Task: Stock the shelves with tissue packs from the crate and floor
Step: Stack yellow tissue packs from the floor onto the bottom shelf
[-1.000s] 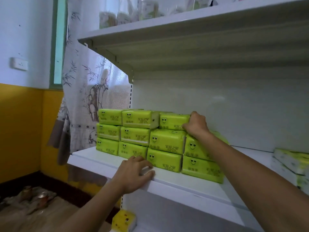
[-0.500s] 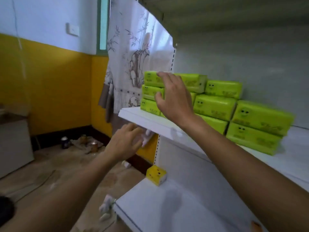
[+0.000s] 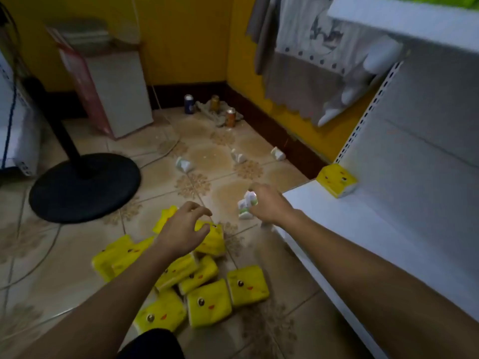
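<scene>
Several yellow tissue packs (image 3: pixel 207 301) with printed faces lie in a loose heap on the tiled floor. My left hand (image 3: pixel 184 231) hovers just above the heap's far side, fingers spread and loosely curled, holding nothing. My right hand (image 3: pixel 269 203) hangs beside the lower shelf's (image 3: pixel 363 237) front corner with its fingers loosely curled. A small white-and-green pack (image 3: pixel 246 207) stands at its fingertips, and I cannot tell whether they touch. One yellow pack (image 3: pixel 337 180) sits at the back left of the lower shelf. No crate is in view.
A black fan base (image 3: pixel 85 185) and pole stand on the floor at left, with a white cabinet (image 3: pixel 121 92) behind. Three small white packs (image 3: pixel 184 164) and some cans (image 3: pixel 229 117) lie farther off. A curtain (image 3: pixel 305 55) hangs by the upper shelf's edge (image 3: pixel 414 22).
My view has swung down from the green packs on the upper shelf to the floor. Both hands have come down off the shelf, the left over the yellow heap, the right by the shelf corner.
</scene>
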Motion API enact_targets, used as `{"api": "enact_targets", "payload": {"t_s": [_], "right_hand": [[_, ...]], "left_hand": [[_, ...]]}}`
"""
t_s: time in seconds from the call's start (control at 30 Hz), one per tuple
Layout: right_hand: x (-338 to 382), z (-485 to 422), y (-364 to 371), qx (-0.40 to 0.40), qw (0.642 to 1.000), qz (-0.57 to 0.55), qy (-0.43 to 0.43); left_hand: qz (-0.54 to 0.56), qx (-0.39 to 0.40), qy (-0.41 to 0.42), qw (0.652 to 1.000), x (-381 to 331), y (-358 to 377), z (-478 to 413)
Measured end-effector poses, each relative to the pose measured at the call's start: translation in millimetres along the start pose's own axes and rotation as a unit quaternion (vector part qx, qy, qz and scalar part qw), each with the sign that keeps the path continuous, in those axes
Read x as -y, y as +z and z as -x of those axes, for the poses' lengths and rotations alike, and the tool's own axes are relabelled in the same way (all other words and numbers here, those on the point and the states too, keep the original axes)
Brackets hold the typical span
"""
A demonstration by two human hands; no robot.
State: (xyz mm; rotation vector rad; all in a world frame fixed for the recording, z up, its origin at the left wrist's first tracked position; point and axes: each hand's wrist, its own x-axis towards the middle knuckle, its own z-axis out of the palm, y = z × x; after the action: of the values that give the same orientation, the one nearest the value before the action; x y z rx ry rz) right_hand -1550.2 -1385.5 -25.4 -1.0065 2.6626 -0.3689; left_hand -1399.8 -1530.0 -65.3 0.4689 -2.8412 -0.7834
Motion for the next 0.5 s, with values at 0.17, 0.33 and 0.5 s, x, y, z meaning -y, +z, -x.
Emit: {"api": "enact_targets", "payload": {"t_s": [0.17, 0.33, 0.5], "right_hand": [[-77, 11, 110, 0.156, 0.987, -0.011, 0.023], [-136, 6, 171, 0.318, 0.948, -0.005, 0.026], [-134, -33, 186, 0.359, 0.931, -0.034, 0.063]], "left_hand": [[-0.055, 0.170, -0.031, 0.983, 21, 101, 8], [-0.064, 0.270, -0.076, 0.958, 27, 176, 18], [-0.121, 0.285, -0.049, 0.949, 32, 199, 24]]}}
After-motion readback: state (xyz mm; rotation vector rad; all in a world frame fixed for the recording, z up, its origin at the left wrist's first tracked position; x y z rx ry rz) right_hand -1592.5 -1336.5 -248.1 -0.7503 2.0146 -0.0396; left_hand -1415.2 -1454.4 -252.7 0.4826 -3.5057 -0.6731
